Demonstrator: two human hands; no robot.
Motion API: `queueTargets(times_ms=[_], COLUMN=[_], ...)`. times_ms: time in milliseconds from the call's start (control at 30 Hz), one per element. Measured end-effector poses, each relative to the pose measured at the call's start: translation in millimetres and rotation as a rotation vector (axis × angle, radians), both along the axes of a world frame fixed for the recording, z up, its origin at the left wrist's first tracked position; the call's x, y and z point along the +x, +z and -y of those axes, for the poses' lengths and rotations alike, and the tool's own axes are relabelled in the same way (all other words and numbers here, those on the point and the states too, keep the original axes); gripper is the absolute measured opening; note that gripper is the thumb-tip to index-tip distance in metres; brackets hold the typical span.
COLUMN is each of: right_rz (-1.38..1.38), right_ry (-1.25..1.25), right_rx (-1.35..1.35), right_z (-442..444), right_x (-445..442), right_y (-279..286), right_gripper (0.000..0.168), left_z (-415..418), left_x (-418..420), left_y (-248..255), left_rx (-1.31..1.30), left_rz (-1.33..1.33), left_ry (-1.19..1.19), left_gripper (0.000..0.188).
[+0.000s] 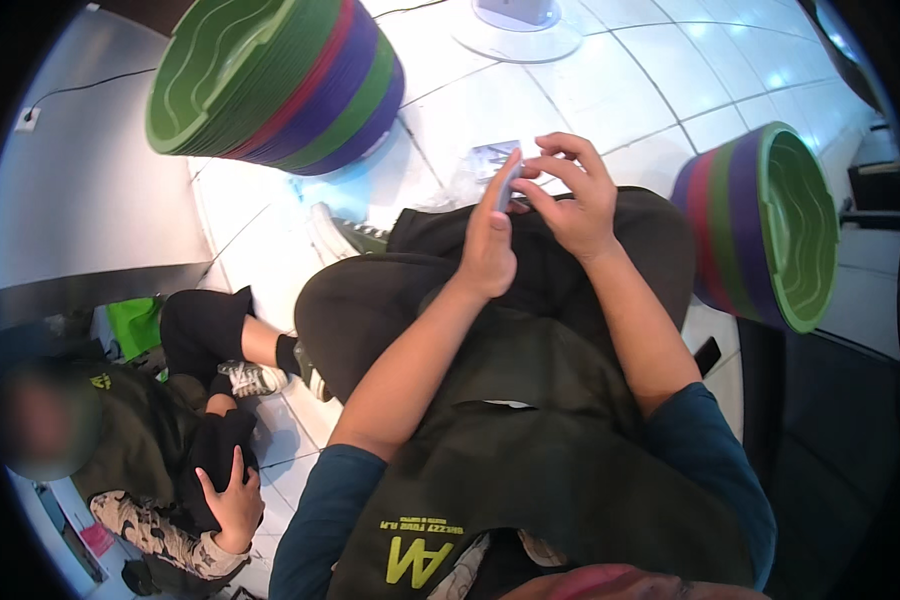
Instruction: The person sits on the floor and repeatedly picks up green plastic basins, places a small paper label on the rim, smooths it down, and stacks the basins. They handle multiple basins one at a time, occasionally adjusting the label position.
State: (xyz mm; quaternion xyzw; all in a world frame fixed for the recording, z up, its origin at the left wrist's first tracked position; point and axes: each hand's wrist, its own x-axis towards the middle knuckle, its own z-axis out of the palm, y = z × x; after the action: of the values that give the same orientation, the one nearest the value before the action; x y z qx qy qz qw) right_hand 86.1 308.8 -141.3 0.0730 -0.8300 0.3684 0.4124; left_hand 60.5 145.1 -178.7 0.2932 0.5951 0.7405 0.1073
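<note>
My left hand [495,240] is upright above my lap with a thin grey-white stack of what look like cards or labels [507,184] against its fingers and palm. Close on its right, my right hand [574,191] has bent, spread fingers; its thumb and a fingertip reach the edge of the stack. Whether they pinch a piece cannot be told. On the floor just beyond the hands lies a flat printed piece [491,159] with dark lettering, beside some clear plastic.
Tall stacks of green, red and purple plastic tubs stand at upper left [270,90] and at right [757,225]. A round white base [517,30] is ahead. A co-worker [142,442] sits at lower left. A dark phone-like object [707,356] lies by my right elbow.
</note>
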Motion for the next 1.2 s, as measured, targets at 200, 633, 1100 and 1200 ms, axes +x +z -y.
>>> queueTargets(times_ms=[200,633,1100,1200], right_rz=[0.268,0.713,0.388,0.467], right_ry=[-0.926,-1.023,-0.288,-0.239], right_rx=[0.259,0.56,0.574,0.525], right_z=[-72,-159,-199,-172], right_x=[91,157,92,54], right_y=[115,95,100,102], right_gripper=[0.086,0.059,0.049,0.048], left_z=[12,3,2,10], left_x=[4,14,2,-6], left_y=[0,4,-15,-12], left_rx=[-0.028,-0.004,0.126,0.152], left_rz=[0.027,-0.049,0.132,0.138], left_ry=[0.107,-0.036,-0.011,0.018], left_gripper=[0.096,0.088,0.098,0.103])
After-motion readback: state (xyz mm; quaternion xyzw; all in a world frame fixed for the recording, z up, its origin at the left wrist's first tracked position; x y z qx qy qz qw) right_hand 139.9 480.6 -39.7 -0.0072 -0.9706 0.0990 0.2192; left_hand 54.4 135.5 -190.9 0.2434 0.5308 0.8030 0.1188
